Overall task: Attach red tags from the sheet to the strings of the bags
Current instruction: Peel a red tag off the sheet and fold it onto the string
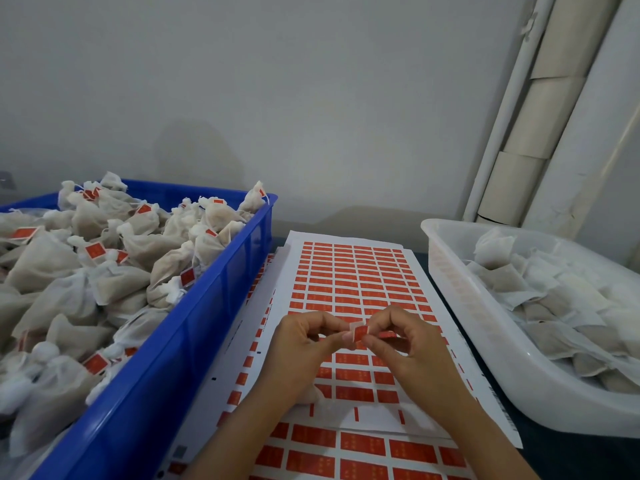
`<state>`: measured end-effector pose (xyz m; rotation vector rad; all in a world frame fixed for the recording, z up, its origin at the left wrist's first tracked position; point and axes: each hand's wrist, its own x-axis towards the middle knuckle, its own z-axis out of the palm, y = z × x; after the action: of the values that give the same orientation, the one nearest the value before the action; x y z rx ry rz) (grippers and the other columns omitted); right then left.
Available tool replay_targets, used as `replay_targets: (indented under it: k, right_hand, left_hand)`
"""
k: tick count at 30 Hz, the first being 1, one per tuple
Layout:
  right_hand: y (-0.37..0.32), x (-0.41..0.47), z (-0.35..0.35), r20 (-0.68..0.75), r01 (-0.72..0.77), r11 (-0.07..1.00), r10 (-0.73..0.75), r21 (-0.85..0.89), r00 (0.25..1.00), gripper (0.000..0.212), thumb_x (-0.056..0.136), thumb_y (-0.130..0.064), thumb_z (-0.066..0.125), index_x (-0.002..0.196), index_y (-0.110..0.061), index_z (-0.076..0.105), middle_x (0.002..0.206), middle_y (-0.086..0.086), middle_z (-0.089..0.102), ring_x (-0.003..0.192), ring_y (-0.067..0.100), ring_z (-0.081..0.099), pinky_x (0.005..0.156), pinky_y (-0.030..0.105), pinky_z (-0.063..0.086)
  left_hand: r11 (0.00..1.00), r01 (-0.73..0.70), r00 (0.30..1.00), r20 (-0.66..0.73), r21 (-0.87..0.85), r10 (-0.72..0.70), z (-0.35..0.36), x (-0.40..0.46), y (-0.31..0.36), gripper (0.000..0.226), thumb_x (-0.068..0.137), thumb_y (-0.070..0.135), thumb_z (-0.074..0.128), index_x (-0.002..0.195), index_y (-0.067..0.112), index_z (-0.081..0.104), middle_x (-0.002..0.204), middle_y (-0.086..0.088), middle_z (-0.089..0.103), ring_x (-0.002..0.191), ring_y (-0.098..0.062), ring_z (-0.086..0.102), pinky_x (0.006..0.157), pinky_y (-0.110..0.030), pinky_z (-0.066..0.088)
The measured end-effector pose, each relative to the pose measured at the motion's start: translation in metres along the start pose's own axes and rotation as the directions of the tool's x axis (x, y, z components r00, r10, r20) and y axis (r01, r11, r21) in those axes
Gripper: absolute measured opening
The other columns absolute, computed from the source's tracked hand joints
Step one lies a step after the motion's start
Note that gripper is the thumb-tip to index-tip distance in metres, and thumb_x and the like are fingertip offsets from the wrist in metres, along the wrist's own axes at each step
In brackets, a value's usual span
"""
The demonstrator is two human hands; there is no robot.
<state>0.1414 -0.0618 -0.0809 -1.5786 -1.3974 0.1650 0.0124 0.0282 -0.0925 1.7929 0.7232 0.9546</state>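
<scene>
Both hands meet above the sticker sheet [349, 271], fingertips drawn together around one small red tag [361, 332]. The left hand [304, 344] has its thumb and forefinger curled in and pinching the tag's left edge, the other fingers folded under. The right hand [405, 344] pinches the tag's right side with thumb and forefinger, its remaining fingers bent loosely; a second bit of red shows beneath those fingers, too small to identify. Whether a string runs through the tag cannot be told. A small white bag [313, 396] lies on the sheet under the left wrist. The blue crate [194, 327] on the left holds a heap of tagged bags [104, 258]. The white tub [485, 323] on the right holds untagged bags [554, 299].
</scene>
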Motion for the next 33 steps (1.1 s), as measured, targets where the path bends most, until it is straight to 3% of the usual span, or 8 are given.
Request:
replay_targets:
  k: [7, 14, 17, 20, 24, 28, 33]
  right_hand:
    - [-0.0056, 0.0005, -0.0002, 0.022, -0.082, 0.982, 0.079, 0.169, 0.997, 0.013, 0.08, -0.006, 0.067, 0.073, -0.015, 0.061, 0.072, -0.005, 0.064, 0.075, 0.009, 0.065, 0.071, 0.019, 0.055]
    - [-0.0057, 0.0008, -0.0013, 0.003, -0.053, 0.987, 0.053, 0.152, 0.999, 0.019, 0.079, 0.0, 0.066, 0.069, -0.015, 0.06, 0.07, -0.005, 0.064, 0.073, 0.006, 0.064, 0.066, 0.012, 0.051]
    - [-0.0049, 0.0011, -0.0026, 0.011, -0.043, 0.987, 0.041, 0.155, 0.999, 0.018, 0.079, 0.001, 0.066, 0.07, -0.014, 0.061, 0.072, -0.008, 0.065, 0.073, 0.006, 0.064, 0.065, 0.011, 0.05]
    - [-0.0041, 0.0001, -0.0017, 0.016, -0.042, 0.992, 0.041, 0.117, 0.999, 0.019, 0.08, -0.004, 0.068, 0.07, -0.018, 0.061, 0.074, -0.01, 0.064, 0.075, 0.006, 0.062, 0.068, 0.012, 0.051]
    - [-0.0029, 0.0003, -0.001, -0.002, -0.05, 0.995, 0.05, 0.086, 0.999, 0.022, 0.08, -0.004, 0.067, 0.068, -0.021, 0.06, 0.07, -0.009, 0.063, 0.074, 0.007, 0.062, 0.069, 0.013, 0.052]
    - [-0.0026, 0.0012, 0.0, 0.006, -0.078, 0.993, 0.078, 0.094, 0.997, 0.02, 0.08, -0.004, 0.067, 0.07, -0.02, 0.06, 0.071, -0.007, 0.062, 0.075, 0.006, 0.062, 0.069, 0.013, 0.052]
    - [-0.0025, -0.0004, 0.0059, 0.016, -0.241, 0.917, 0.249, 0.318, 0.968, 0.01, 0.08, -0.009, 0.069, 0.08, -0.017, 0.062, 0.075, -0.003, 0.069, 0.074, 0.011, 0.068, 0.067, 0.018, 0.055]
  left_hand:
    - [1.0, -0.029, 1.0, -0.006, 0.0, 0.029, 0.0012, -0.0022, 0.0012, 0.006, 0.078, 0.028, 0.068, 0.073, 0.031, 0.07, 0.072, 0.018, 0.068, 0.078, -0.001, 0.063, 0.077, -0.023, 0.052]
    - [0.996, -0.085, 0.996, 0.015, -0.029, 0.085, 0.0023, -0.0048, 0.0023, 0.013, 0.084, 0.032, 0.058, 0.076, 0.03, 0.069, 0.074, 0.019, 0.069, 0.08, 0.0, 0.065, 0.073, -0.012, 0.049]
    - [0.995, -0.077, 0.997, 0.021, -0.065, 0.078, 0.0027, -0.0063, 0.0034, 0.025, 0.075, 0.047, 0.053, 0.078, 0.028, 0.069, 0.074, 0.017, 0.069, 0.079, -0.002, 0.065, 0.069, -0.01, 0.049]
    - [0.996, -0.069, 0.998, 0.014, 0.053, 0.068, 0.0038, -0.0059, 0.001, 0.026, 0.064, 0.052, 0.063, 0.077, 0.031, 0.069, 0.072, 0.018, 0.068, 0.074, -0.001, 0.064, 0.071, -0.017, 0.052]
    - [0.994, -0.028, 0.999, 0.031, 0.107, 0.025, 0.0035, -0.0043, -0.0002, 0.004, 0.073, 0.036, 0.072, 0.074, 0.034, 0.068, 0.069, 0.022, 0.068, 0.072, 0.001, 0.065, 0.073, -0.02, 0.052]
    - [0.994, -0.018, 0.999, 0.036, 0.111, 0.014, 0.0025, -0.0043, 0.001, 0.006, 0.074, 0.032, 0.073, 0.072, 0.034, 0.068, 0.068, 0.022, 0.067, 0.071, 0.001, 0.064, 0.072, -0.02, 0.053]
    - [0.994, -0.016, 1.0, -0.005, 0.104, 0.016, -0.0014, -0.0027, 0.0002, 0.007, 0.075, 0.029, 0.074, 0.073, 0.031, 0.068, 0.067, 0.018, 0.066, 0.068, 0.002, 0.062, 0.062, -0.012, 0.048]
